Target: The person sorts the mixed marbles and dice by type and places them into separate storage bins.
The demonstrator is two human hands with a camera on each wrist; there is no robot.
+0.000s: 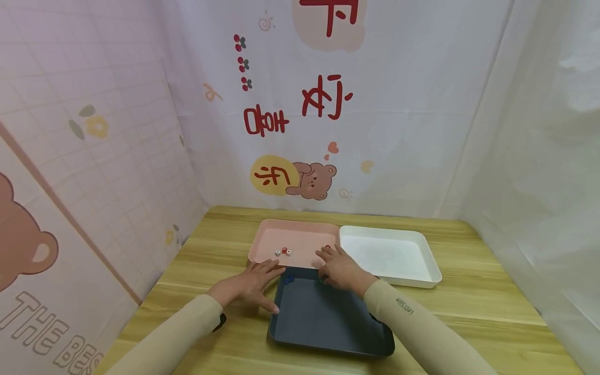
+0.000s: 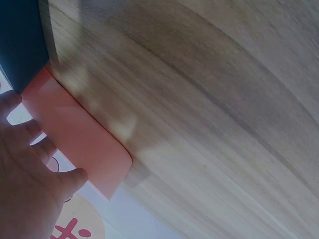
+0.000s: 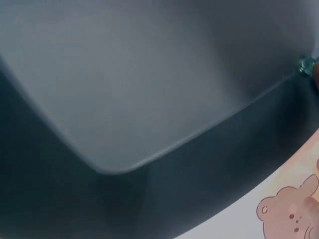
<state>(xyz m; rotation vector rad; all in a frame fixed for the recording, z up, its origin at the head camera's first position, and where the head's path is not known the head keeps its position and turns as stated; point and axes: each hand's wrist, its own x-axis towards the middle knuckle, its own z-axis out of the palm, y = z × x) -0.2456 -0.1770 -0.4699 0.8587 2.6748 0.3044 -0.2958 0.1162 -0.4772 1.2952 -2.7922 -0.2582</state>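
The dark grey tray (image 1: 328,317) lies nearest on the table. Inside its far wall, my right hand (image 1: 341,270) reaches down and pinches a small green, glassy marble (image 3: 306,65) low by the wall; only one fingertip shows in the right wrist view. My left hand (image 1: 248,285) is spread at the tray's left side, its thumb by the rim and fingers near the far left corner. Small blue pieces (image 1: 289,279) lie in that corner. Beyond it, the pink tray (image 1: 267,225) holds white dice (image 1: 278,252) and a red die (image 1: 284,250).
A white tray (image 1: 389,250) stands against the pink one's right side. Another small red piece (image 1: 328,247) lies in the pink tray, partly behind my right fingers. The wood-grain table (image 1: 473,291) ends at printed cloth hangings (image 1: 398,146) at back and sides.
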